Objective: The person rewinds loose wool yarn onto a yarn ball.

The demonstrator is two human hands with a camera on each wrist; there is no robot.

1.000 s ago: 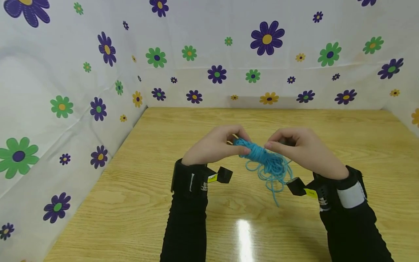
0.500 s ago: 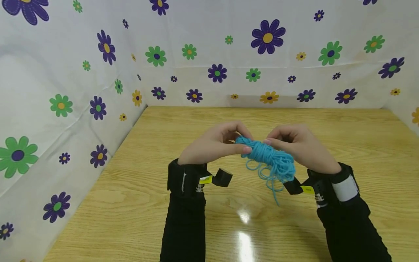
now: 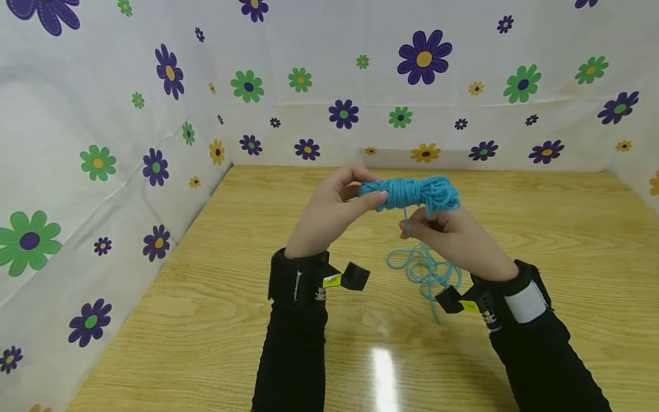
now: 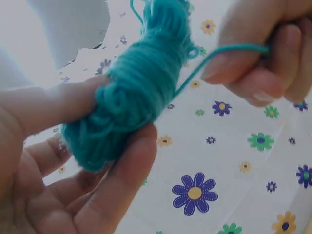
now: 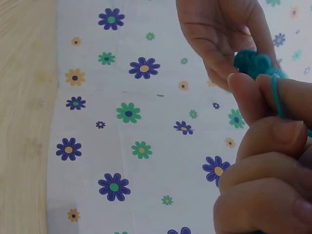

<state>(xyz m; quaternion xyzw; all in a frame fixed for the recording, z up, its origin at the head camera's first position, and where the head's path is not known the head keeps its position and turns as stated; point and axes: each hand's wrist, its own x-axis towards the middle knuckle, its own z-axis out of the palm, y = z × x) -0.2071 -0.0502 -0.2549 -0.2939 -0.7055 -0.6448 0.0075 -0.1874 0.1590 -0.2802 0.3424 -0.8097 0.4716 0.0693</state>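
Note:
A bundle of blue yarn [image 3: 404, 193], wound round its middle with looped ends, is held up above the table. My left hand [image 3: 334, 206] grips its left end between thumb and fingers, which the left wrist view shows close up. From the bundle's middle a single strand [image 4: 209, 61] runs to my right hand [image 3: 445, 234], whose thumb and curled fingers pinch it just below the bundle. In the right wrist view, the strand crosses over the index finger [image 5: 287, 92] of that hand. Loose yarn loops [image 3: 424, 269] lie on the table under the right hand.
The wooden table [image 3: 206, 320] meets a white flower-printed cloth [image 3: 309, 51] at the back and left. Black wrist cameras [image 3: 355, 276] are strapped over dark sleeves. A bright light reflection shows on the table's near part.
My left hand has raised the bundle and turned it level. The right hand has moved left and below the bundle, drawing a strand round. The loose loops stay on the table.

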